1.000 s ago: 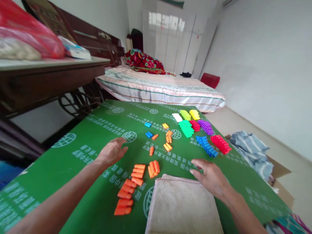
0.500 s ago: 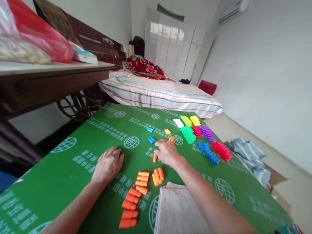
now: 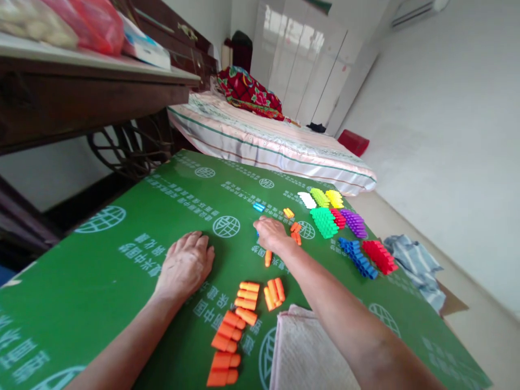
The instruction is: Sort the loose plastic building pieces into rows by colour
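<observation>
My left hand (image 3: 187, 262) lies flat on the green tabletop (image 3: 162, 216), fingers stretched out and nothing under it that I can see. My right hand (image 3: 271, 234) reaches to the middle of the table, its fingers curled down over a blue bullet-shaped plastic block (image 3: 257, 234), mostly hidden by them. Just beyond sits another blue block pair (image 3: 259, 207), with a small yellow-orange pair (image 3: 288, 213) to its right. Orange blocks (image 3: 296, 233) lie right of the hand, and a single orange block (image 3: 268, 258) lies just below it. Nearer me are several orange blocks (image 3: 247, 295) in short joined rows.
Sorted block groups stand at the right: white (image 3: 307, 200), green (image 3: 324, 222), purple (image 3: 353, 223), blue (image 3: 357, 257) and red (image 3: 379, 257), among others. A folded cloth (image 3: 309, 352) lies under my right forearm at the near edge. A bed (image 3: 268, 146) stands beyond the table.
My right hand has shifted slightly and its fingers now cover the nearer blue block, which showed beside them before. My left hand stays flat. The whole view has tilted a little.
</observation>
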Demonstrator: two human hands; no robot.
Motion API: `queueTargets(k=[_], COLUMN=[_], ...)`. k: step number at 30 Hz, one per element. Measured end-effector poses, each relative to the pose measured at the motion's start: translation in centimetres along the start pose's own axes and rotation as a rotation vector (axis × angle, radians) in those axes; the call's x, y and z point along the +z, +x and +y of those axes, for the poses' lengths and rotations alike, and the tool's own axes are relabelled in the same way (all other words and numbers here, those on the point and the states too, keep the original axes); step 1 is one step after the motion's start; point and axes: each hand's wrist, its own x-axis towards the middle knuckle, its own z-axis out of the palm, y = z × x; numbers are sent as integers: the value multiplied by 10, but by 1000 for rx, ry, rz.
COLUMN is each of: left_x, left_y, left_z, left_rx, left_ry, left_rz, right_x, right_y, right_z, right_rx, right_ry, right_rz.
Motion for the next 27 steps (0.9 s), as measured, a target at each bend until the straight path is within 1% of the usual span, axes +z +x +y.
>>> queueTargets(k=[7, 9, 11, 13, 15, 18, 20, 22, 24, 27], left_x=[-2, -2, 1, 3, 6, 7, 6, 5, 5, 5], left_y=[2, 3, 3, 4, 4, 5, 6, 6, 7, 8], left_z=[1, 0, -2, -4, -6, -6, -6, -6, -5, -6], left_rx=[-1, 1, 8, 21, 26, 23, 24, 29, 29, 33], left_ry=[15, 14, 10, 2, -9, -21, -20, -17, -14, -16], left_rz=[-22, -26, -16, 5, 20, 19, 22, 20, 13, 3], right_x=[-10, -13, -14, -11, -6, 9, 19, 28, 35, 43], right_y=[-6, -13, -27, -48, -74, -118, -143, -163, -175, -182], right_z=[-3, -1, 8, 29, 61, 123, 163, 195, 215, 229], right_rx=[29, 35, 44, 73, 137, 331, 462, 571, 617, 649], right_ry=[45, 58, 94, 163, 242, 324, 324, 299, 295, 316], right_rz=[4, 21, 73, 153, 220, 307, 336, 369, 376, 384])
